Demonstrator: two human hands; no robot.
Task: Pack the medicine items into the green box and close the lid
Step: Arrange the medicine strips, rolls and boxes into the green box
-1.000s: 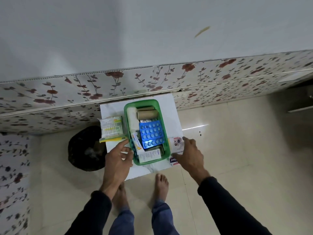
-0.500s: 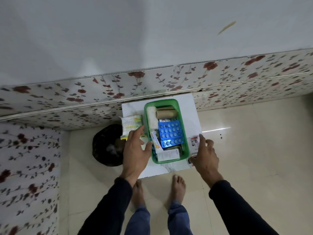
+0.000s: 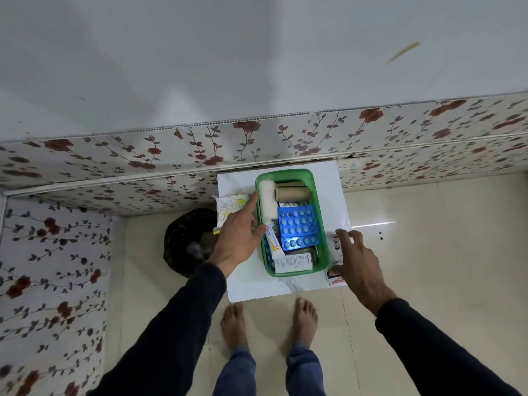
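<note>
White marble-look surface (image 3: 251, 287) by floral wall, open green plastic box (image 3: 317, 195) packed mid-surface, left hand (image 3: 237, 238) and right hand (image 3: 357, 261) fingers spread, holding nothing; probably light, slightly flexy, so grab both long rims.

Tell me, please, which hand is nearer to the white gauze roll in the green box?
Left. The left hand reaches over the box's left rim, forefinger beside the white gauze roll; the right hand is outside the box's right side.
</note>
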